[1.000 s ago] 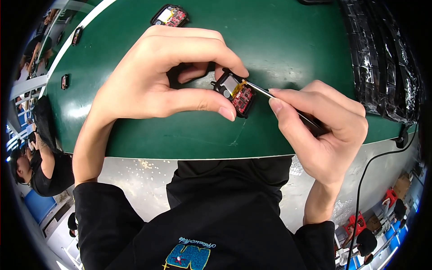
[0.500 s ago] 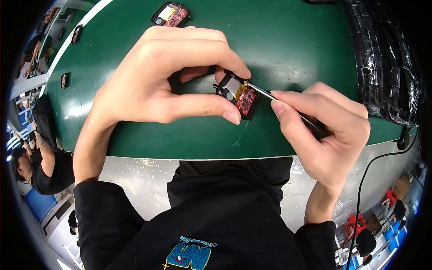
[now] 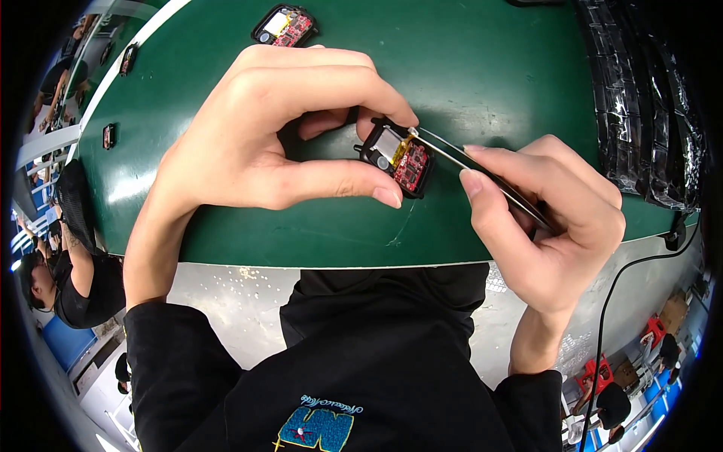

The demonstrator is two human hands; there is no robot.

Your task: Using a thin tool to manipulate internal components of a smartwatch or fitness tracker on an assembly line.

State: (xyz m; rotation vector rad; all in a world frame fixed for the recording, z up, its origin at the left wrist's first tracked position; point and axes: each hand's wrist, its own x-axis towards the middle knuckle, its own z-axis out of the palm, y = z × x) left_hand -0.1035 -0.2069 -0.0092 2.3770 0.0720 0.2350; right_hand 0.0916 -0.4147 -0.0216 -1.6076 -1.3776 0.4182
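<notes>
Between the thumb and fingers of my left hand [image 3: 279,128] sits a small black electronic device housing [image 3: 367,155], tilted, its inside facing up. It holds a silver-grey block, yellow tape [image 3: 403,148] and a red circuit board [image 3: 413,167]. My right hand [image 3: 553,211] grips a pair of metal tweezers [image 3: 482,172] between thumb and index finger. The tweezer tips meet the upper edge of the housing, by the top of the yellow tape. Whether they pinch anything there is too small to tell.
A similar open device [image 3: 285,27] lies on the green table [image 3: 482,68] beyond my left hand; two more small ones [image 3: 108,135] are at the far left. Black plastic-wrapped packs [image 3: 640,98] line the right side. A black cable [image 3: 602,316] hangs at right. Another person [image 3: 79,279] sits at left.
The tweezers' legs have spread apart, and their tips have shifted slightly up along the housing's edge. My right hand has moved a little right. My left hand holds the housing almost still.
</notes>
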